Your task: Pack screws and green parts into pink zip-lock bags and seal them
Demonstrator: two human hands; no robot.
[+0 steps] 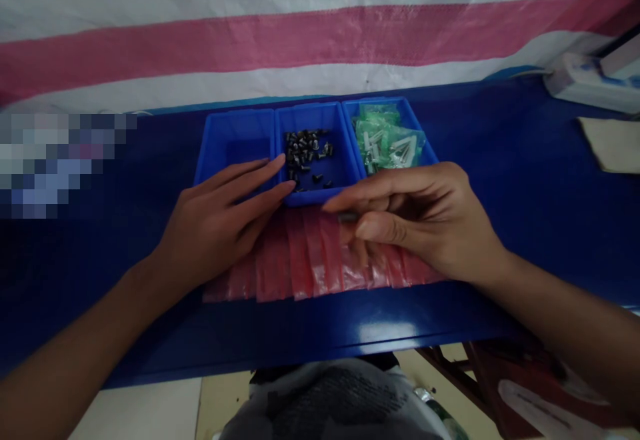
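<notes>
Small dark part pinched btwn thumb & index of R hand above row of red plastic bags on blue surface, L hand held flat w/ fingers loosely spread, tips over rim of middle blue bin w/ black screws, green bags lying in R bin.

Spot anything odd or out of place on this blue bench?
Little is amiss: the small dark metal parts sit loosely in the middle blue bin, with a couple of them strayed from the pile. A blocky pixelated patch also hides part of the blue bench.
</notes>
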